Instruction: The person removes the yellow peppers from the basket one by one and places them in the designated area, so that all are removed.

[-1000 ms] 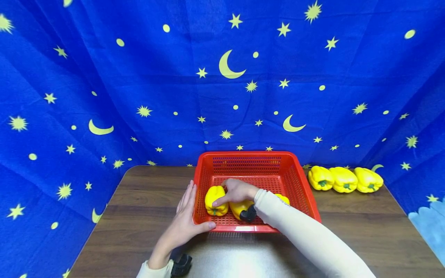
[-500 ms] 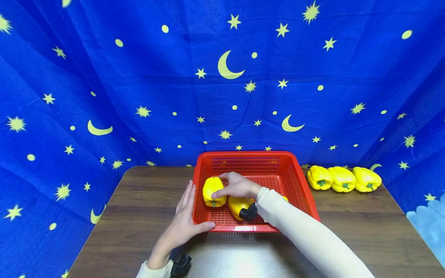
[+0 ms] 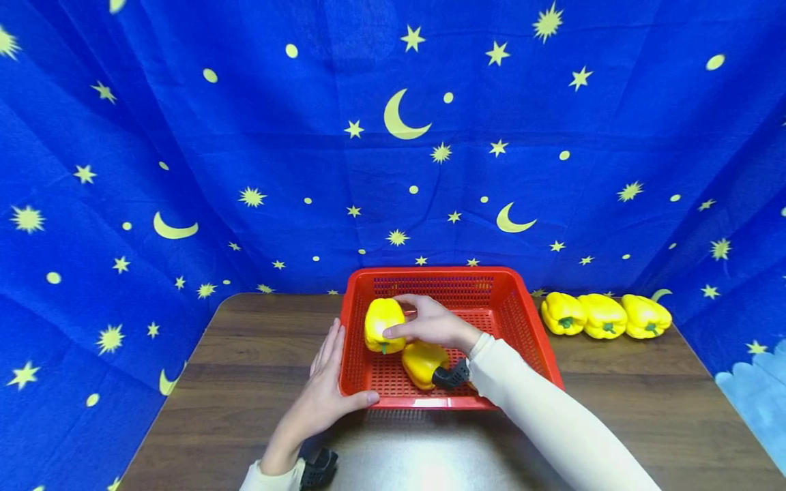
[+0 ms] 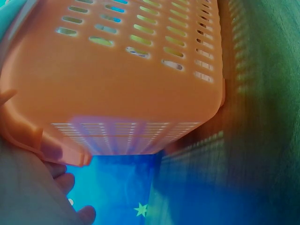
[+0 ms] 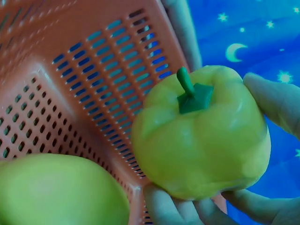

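Note:
My right hand (image 3: 432, 320) grips a yellow bell pepper (image 3: 383, 326) by its side, held up above the basket floor at the left. In the right wrist view the pepper (image 5: 206, 136) shows its green stem, with the thumb on one side and fingers on the other. A second yellow bell pepper (image 3: 424, 365) lies in the red plastic basket (image 3: 430, 404), partly hidden by the wrist camera. My left hand (image 3: 322, 395) rests at the basket's front left corner, fingers straight along the left side and thumb on the front rim.
Three yellow bell peppers (image 3: 604, 316) stand in a row on the wooden table (image 3: 258, 348), right of the basket. A blue curtain (image 3: 295, 136) with stars and moons hangs right behind the basket.
My right hand has lifted the left pepper up from the basket floor, and it is now higher and slightly farther back. The left hand has stayed in place.

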`<state>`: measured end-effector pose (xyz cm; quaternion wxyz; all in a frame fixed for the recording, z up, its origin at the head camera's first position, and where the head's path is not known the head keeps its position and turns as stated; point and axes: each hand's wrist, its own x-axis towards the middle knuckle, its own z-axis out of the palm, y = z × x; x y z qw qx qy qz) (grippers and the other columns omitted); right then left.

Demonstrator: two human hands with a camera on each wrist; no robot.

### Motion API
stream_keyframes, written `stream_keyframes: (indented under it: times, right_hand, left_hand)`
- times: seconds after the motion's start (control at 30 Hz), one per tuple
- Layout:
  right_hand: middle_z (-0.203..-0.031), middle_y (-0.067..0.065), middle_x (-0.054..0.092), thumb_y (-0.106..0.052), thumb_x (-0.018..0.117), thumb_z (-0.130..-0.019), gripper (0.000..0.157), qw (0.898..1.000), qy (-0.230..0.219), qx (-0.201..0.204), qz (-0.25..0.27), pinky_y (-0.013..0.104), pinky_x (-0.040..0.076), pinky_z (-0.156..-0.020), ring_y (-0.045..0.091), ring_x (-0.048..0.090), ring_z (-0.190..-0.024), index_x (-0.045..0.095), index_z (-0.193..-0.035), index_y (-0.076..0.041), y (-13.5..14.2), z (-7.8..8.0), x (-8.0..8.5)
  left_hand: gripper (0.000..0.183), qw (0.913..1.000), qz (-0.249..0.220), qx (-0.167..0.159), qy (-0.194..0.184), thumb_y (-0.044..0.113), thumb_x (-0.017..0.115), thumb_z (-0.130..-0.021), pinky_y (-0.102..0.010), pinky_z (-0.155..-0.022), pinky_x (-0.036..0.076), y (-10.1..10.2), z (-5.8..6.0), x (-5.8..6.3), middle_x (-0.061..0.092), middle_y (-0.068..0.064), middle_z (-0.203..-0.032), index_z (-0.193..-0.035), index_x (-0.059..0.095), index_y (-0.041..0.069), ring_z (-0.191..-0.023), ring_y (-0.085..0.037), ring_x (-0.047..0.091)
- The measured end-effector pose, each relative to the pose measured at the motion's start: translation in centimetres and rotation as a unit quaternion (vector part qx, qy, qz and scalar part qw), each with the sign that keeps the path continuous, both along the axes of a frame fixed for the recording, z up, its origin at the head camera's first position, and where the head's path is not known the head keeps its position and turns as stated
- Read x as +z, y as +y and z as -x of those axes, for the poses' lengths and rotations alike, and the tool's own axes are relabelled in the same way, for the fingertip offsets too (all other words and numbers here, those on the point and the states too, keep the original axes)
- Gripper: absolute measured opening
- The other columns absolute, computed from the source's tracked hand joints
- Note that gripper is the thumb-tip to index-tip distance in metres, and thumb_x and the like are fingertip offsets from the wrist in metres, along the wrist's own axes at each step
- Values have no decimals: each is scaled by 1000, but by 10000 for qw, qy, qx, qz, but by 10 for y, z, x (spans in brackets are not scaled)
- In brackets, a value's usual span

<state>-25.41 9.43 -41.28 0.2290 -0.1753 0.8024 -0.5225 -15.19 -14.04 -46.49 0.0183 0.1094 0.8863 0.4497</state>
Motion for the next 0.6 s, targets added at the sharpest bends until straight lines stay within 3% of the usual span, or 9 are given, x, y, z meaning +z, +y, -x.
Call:
stream_keyframes:
  times: [0.2,0.6]
  right_hand:
    - [-140,15,55,-34,79,-84,80,9998,54,-203,-44,42,55,-93,31,61,-121,43,-149,-4,9,-9,7]
    - [-132,17,60,-30,75,-87,77,9979,150,-531,346,45,56,-91,31,64,-116,41,-151,-6,28,-29,17]
  left_hand:
    - [122,10000,20,0,89,49,84,-76,-76,-111,10,0,0,-1,-8,-2,-169,-163,3,20,-152,-38,4]
    - [124,10000,26,37,26,51,84,-75,-75,-111,11,0,-1,1,-8,-2,-169,-163,3,20,-152,-38,3]
